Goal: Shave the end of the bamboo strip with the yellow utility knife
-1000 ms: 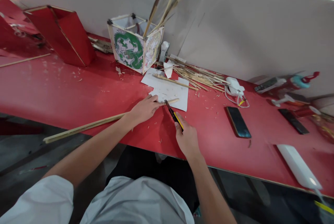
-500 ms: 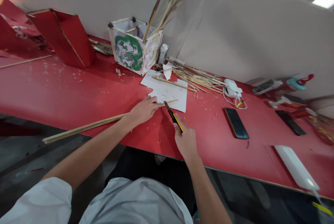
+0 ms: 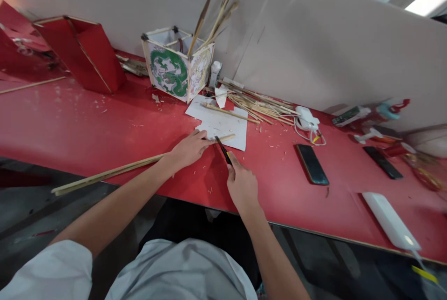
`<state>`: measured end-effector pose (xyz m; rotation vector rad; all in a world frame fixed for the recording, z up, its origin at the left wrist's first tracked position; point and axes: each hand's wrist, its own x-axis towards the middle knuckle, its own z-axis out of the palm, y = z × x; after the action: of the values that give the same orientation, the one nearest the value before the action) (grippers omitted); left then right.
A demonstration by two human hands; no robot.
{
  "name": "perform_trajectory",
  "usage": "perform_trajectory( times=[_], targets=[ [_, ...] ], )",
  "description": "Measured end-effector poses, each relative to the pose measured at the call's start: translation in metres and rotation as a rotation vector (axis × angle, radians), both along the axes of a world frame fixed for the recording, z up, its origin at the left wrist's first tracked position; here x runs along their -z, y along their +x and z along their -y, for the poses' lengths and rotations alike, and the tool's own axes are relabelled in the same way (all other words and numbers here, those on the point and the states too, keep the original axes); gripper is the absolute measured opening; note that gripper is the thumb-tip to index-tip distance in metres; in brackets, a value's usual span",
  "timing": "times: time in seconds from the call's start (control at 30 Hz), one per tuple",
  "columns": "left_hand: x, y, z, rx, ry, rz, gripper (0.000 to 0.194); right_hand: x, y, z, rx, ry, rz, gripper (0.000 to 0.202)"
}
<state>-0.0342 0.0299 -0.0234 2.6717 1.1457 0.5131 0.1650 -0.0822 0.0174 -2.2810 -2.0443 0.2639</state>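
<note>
My left hand (image 3: pixel 190 147) lies flat over the long pale bamboo strip (image 3: pixel 108 173), fingers pressed together on top of it so it cannot roll or slide on the red table (image 3: pixel 87 123). The strip runs from beyond the table's near edge on my left up to the white paper sheet (image 3: pixel 223 123), where its far end rests, the paper sparing the table surface under the blade. My right hand (image 3: pixel 240 186) is wrapped shut around the black-and-yellow utility knife (image 3: pixel 223 148), whose tip meets the strip just beside my left fingertips, angled away from me (so any slip goes toward the wall). Behind the paper stand a dragon-painted paper lantern box (image 3: pixel 172 69) holding spare splints and a loose heap of thin bamboo sticks (image 3: pixel 260 104), both near. A black phone (image 3: pixel 312 164) lies well apart to my right.
</note>
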Motion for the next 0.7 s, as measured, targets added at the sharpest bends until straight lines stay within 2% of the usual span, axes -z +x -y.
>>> perform_trajectory(
  times=[0.33,0.5,0.6,0.7],
  targets=[
    [0.003,0.001,0.000,-0.009,0.010,-0.020,0.050,-0.003,-0.008,-0.009,-0.024,-0.040,0.122,0.053],
    [0.004,0.003,0.001,-0.055,0.009,-0.002,0.050,-0.005,-0.007,0.005,-0.055,-0.046,0.129,0.053],
    [0.004,0.002,-0.001,-0.029,-0.005,0.006,0.050,-0.005,-0.008,0.011,-0.031,-0.059,0.141,0.054],
    [0.004,0.002,-0.003,-0.002,-0.004,0.012,0.050,-0.006,-0.012,0.003,-0.046,-0.045,0.165,0.054]
  ],
)
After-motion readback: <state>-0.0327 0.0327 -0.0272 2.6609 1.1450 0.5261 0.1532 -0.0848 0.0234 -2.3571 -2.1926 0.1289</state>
